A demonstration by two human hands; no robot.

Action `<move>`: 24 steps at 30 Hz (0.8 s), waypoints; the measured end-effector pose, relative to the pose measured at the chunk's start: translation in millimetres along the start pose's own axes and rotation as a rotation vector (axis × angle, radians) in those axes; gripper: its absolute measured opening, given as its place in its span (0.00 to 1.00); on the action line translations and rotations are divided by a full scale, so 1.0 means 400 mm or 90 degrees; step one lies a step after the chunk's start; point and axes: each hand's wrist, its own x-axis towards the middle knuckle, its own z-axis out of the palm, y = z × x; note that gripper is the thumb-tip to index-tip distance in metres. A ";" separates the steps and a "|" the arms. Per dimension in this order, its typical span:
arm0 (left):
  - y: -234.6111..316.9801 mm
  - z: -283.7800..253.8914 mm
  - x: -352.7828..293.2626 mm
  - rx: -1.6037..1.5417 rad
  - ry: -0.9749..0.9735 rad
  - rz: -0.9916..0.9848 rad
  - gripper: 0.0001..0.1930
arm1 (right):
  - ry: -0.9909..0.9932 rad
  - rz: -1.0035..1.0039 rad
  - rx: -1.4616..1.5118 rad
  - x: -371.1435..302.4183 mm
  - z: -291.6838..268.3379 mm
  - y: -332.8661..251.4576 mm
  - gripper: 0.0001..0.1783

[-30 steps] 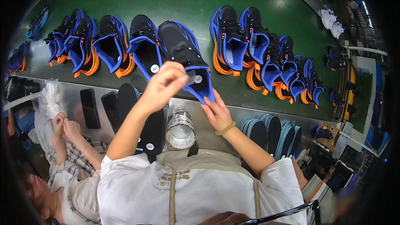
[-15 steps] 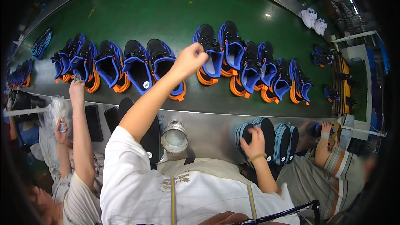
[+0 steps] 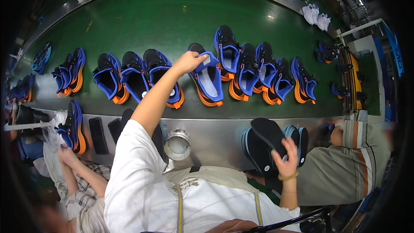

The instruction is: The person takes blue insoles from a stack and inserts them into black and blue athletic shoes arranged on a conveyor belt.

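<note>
My left hand (image 3: 189, 63) pinches the blue-lined tongue of a black, blue and orange sneaker (image 3: 209, 87) on the green work surface. The tongue is pulled back, baring a pale inside sole and a small white label. Close to my body, a black insole (image 3: 266, 140) with a white round sticker lies askew over the insole stacks (image 3: 245, 142). Beside its right edge is my right hand (image 3: 288, 159), fingers spread and thumb out, seeming to touch that edge. More sneakers (image 3: 248, 71) stand in a row to the right, and others (image 3: 131, 75) to the left.
An open tin (image 3: 177, 144) with pale contents stands on the metal ledge (image 3: 211, 136). Left of it lie more dark insoles and a black phone (image 3: 98, 136). A co-worker's hands (image 3: 69, 157) are by a sneaker (image 3: 75, 127) at the left; another person sits close at the right.
My left hand has gripped the tongue and tipped the sneaker back. My right hand has moved right off the stack, and an insole now lies askew. The left co-worker's sneaker came off the row.
</note>
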 end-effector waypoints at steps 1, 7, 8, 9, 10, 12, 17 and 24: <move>-0.033 0.009 -0.017 -0.101 -0.009 -0.057 0.25 | 0.011 -0.096 -0.028 0.069 0.004 -0.043 0.19; -0.028 0.086 -0.087 -0.255 0.081 -0.060 0.25 | -0.059 -0.340 -0.016 0.276 0.152 -0.193 0.05; -0.017 0.083 -0.098 -0.210 0.100 -0.042 0.25 | -0.063 -0.365 -0.045 0.293 0.186 -0.189 0.04; -0.007 0.081 -0.108 -0.166 0.118 -0.023 0.25 | -0.067 -0.391 -0.074 0.310 0.217 -0.183 0.04; 0.000 0.082 -0.115 -0.160 0.127 -0.022 0.27 | -0.070 -0.407 -0.110 0.326 0.245 -0.179 0.03; -0.019 0.099 -0.107 -0.157 0.188 0.002 0.25 | -0.120 -0.390 -0.161 0.344 0.315 -0.171 0.04; -0.032 0.122 -0.092 -0.171 0.219 0.039 0.25 | -0.195 -0.229 -0.219 0.374 0.519 -0.158 0.07; -0.060 0.110 -0.094 -0.235 0.217 0.058 0.26 | -0.284 -0.172 -0.215 0.379 0.491 -0.210 0.16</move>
